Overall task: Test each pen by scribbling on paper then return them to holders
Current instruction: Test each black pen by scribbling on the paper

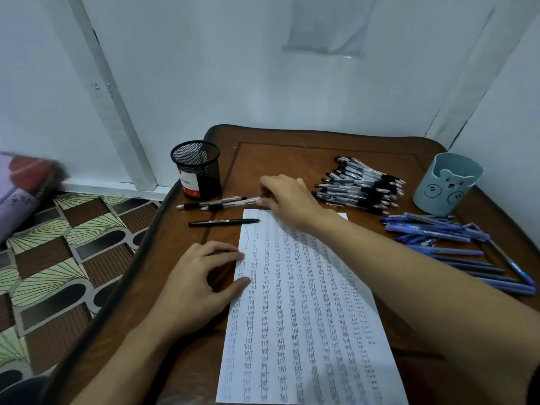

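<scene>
My right hand (287, 200) reaches across the top edge of the paper (298, 311) toward mid-frame, its fingertips pinched on the end of a clear pen (230, 203) that lies with another just below the mesh cup (196, 170). My left hand (201, 283) rests flat at the paper's left edge, fingers loosely spread and holding nothing, thumb and forefinger pressing the sheet down.

I judge the pen light, stiff and a bit slick along its clear barrel. The black rubber grip near the tip looks like the surest place to hold it for scribbling; I have it by the far end now, so I would expect to shift my hold.

A slim black pen (224, 222) lies apart, just left of the paper's top corner. A heap of black-and-clear pens (359, 185) sits in the upper right, with blue pens (444, 238) spread below it beside the blue bear cup (447, 185). Both cups look empty from here.

The mesh cup shows a red-and-white label whose print is too small to read. The paper is covered in columns of repeated scribbles I cannot make out.
</scene>
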Demonstrator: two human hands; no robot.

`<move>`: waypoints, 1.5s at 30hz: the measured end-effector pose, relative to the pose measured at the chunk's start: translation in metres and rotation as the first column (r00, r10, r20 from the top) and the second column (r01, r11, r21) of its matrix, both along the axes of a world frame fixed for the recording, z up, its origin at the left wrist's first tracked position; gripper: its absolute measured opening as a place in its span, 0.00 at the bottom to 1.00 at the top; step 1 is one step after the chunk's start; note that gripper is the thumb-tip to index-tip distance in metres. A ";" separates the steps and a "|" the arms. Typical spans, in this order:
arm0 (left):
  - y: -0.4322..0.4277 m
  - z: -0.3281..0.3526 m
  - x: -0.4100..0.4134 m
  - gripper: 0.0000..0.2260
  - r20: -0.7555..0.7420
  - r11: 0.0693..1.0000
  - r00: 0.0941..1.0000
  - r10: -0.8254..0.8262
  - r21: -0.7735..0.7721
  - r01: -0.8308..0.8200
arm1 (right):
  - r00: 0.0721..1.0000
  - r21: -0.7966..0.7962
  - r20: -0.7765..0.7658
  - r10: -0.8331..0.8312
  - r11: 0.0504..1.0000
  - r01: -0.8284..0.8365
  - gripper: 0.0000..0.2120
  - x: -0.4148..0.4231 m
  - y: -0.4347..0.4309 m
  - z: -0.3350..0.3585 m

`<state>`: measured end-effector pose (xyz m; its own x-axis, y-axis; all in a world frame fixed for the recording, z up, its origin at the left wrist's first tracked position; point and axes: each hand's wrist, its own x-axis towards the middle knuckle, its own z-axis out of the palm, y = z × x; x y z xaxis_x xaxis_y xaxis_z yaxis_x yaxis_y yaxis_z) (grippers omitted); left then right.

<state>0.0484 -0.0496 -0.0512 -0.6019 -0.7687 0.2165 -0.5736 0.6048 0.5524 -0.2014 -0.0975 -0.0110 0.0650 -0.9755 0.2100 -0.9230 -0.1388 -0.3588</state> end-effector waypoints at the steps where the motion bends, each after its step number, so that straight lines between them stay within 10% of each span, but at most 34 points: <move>1: 0.001 0.000 0.000 0.26 0.008 1.000 1.000 -0.014 -0.008 0.014 | 0.990 -0.017 0.137 -0.026 0.999 0.029 0.04 -0.005 0.006 0.002; 6: 0.003 -0.002 -0.002 0.20 0.072 0.995 0.994 -0.086 -0.036 0.088 | 0.650 0.039 0.745 -0.153 0.982 0.186 0.06 -0.030 0.049 0.016; 10: 0.002 -0.003 -0.002 0.20 0.078 0.995 0.994 -0.075 -0.055 0.080 | 0.161 0.055 0.982 -0.102 0.960 0.273 0.05 -0.048 0.091 0.032; 14: 0.003 -0.003 -0.002 0.21 0.047 0.997 0.997 -0.063 -0.049 0.065 | -0.358 0.144 0.930 -0.082 0.978 0.150 0.13 -0.060 0.137 0.033; 19: 0.002 -0.004 -0.002 0.22 0.056 0.996 0.997 -0.061 -0.064 0.065 | -0.562 0.288 0.798 -0.218 0.957 0.038 0.21 -0.062 0.182 0.017; 24: 0.002 -0.006 -0.003 0.23 0.051 0.995 0.997 -0.052 -0.079 0.056 | -0.602 0.298 0.769 -0.213 0.954 0.043 0.11 -0.062 0.198 0.019; 34: 0.005 -0.005 -0.003 0.23 0.102 0.994 0.993 -0.052 -0.091 0.061 | -0.444 0.326 0.844 -0.300 0.945 -0.020 0.26 -0.059 0.220 0.004; 41: 0.009 -0.005 -0.004 0.22 0.173 0.982 0.982 -0.071 -0.161 0.099 | -0.041 0.272 0.962 -0.270 0.961 0.048 0.18 -0.059 0.236 -0.005; 45: 0.010 -0.004 -0.006 0.24 0.212 0.978 0.975 -0.061 -0.184 0.102 | 0.376 0.187 0.910 -0.175 0.982 0.005 0.11 -0.060 0.233 -0.008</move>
<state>0.0426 -0.0393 -0.0553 -0.7076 -0.6709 0.2217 -0.6064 0.7377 0.2969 -0.2617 0.1360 -0.0185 -0.1754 -0.9834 -0.0454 -0.0156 0.0489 -0.9987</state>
